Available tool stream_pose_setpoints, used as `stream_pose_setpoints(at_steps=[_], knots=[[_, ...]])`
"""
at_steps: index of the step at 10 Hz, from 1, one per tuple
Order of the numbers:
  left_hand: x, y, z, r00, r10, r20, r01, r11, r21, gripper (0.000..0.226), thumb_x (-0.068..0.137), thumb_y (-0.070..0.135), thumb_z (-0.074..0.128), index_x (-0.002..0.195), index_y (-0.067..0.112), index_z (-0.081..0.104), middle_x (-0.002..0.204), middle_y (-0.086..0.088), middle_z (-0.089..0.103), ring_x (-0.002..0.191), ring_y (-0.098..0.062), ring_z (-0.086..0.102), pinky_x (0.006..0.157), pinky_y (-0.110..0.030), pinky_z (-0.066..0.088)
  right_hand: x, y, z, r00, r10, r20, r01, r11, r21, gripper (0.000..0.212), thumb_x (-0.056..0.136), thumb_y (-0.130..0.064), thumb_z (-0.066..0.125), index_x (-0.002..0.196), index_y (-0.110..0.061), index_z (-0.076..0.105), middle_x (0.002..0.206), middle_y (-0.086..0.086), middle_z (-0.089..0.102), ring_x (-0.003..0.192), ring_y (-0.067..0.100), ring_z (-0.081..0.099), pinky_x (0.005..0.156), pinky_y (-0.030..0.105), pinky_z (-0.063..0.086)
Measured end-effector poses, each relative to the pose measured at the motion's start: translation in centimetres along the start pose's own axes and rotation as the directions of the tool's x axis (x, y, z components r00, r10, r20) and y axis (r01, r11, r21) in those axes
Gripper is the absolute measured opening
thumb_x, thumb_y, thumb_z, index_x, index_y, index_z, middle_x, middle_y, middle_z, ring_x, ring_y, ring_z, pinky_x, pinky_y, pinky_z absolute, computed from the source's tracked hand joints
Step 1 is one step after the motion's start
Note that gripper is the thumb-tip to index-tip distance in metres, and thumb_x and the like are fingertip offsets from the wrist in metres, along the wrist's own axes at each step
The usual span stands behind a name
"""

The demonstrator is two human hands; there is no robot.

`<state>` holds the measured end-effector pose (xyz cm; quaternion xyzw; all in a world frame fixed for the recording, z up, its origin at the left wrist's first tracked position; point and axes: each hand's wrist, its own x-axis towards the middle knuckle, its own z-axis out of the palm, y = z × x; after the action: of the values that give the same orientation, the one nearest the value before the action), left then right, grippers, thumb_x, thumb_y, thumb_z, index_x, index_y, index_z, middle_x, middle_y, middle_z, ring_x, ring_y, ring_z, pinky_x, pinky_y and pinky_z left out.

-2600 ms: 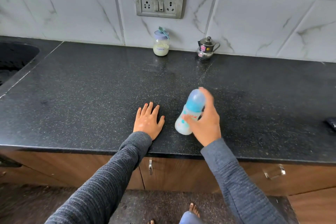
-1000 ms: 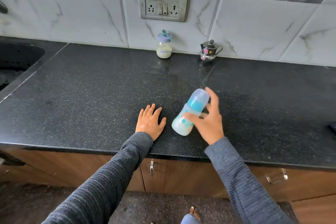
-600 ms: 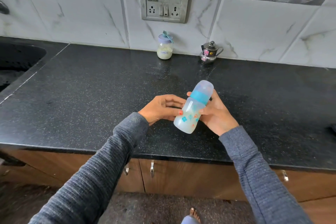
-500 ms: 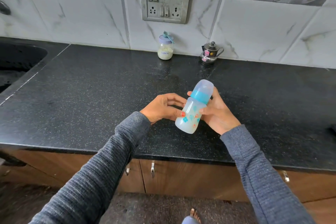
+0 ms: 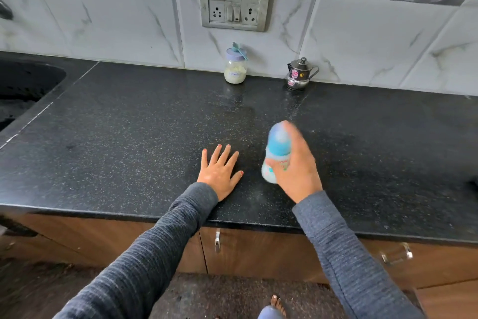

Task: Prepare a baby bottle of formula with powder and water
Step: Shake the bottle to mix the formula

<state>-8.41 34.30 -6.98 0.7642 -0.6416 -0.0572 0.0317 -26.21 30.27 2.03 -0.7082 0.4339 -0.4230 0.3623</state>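
A capped baby bottle (image 5: 276,149) with a blue collar and pale milky contents is blurred by motion above the black counter (image 5: 129,137). My right hand (image 5: 297,168) grips it around the body, cap end pointing away from me. My left hand (image 5: 219,171) rests flat on the counter to the left of the bottle, fingers spread, holding nothing. By the back wall stands a small formula jar (image 5: 234,70) of white powder with a lilac lid and a scoop on top.
A small steel pot (image 5: 300,75) with a lid stands at the back wall, right of the jar. A dark sink (image 5: 23,85) lies at the far left. A switch and socket plate (image 5: 234,0) is on the tiled wall. A dark object (image 5: 473,184) shows at the right edge.
Half a second ago both hands held the bottle. My left hand has let go and lies flat on the counter, while my right hand alone moves the bottle, now blurred.
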Motion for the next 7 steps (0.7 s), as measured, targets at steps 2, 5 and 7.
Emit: stream_pose_setpoints(at_steps=[2,5,7], knots=[[0.0,-0.4,1.1,0.999,-0.037,0.007,0.037,0.998,-0.053,0.061,0.096,0.055,0.021,0.150,0.028,0.012,0.159,-0.001,0.005,0.147,-0.021,0.000,0.117,-0.051,-0.004,-0.3,-0.1,0.6,0.804,0.518,0.294,-0.457,0.222,0.861,0.058,0.089,-0.014,0.062,0.140,-0.019,0.035,0.137,0.012,0.048,0.115,0.030,0.056,0.074,0.043,0.057],[0.0,-0.4,1.0,0.999,-0.039,-0.022,0.037,0.995,-0.096,0.061,0.095,0.056,0.025,0.149,0.029,0.015,0.159,0.000,0.007,0.147,-0.020,0.002,0.117,-0.050,-0.004,1.5,-0.9,1.5,0.985,0.171,0.010,-0.163,0.920,0.357,0.075,0.080,-0.015,0.072,0.138,-0.035,0.029,0.122,-0.004,0.049,0.102,0.016,0.058,0.084,0.032,0.050],[0.1,-0.6,1.1,0.999,-0.042,-0.027,0.038,0.992,-0.118,0.062,0.094,0.057,0.026,0.149,0.029,0.016,0.159,0.000,0.008,0.147,-0.020,0.002,0.118,-0.050,-0.004,0.1,-1.0,0.9,0.775,0.477,0.416,-0.539,0.152,0.829,0.031,0.092,-0.015,0.059,0.121,-0.012,0.051,0.115,0.015,0.057,0.101,0.031,0.062,0.073,0.044,0.059]])
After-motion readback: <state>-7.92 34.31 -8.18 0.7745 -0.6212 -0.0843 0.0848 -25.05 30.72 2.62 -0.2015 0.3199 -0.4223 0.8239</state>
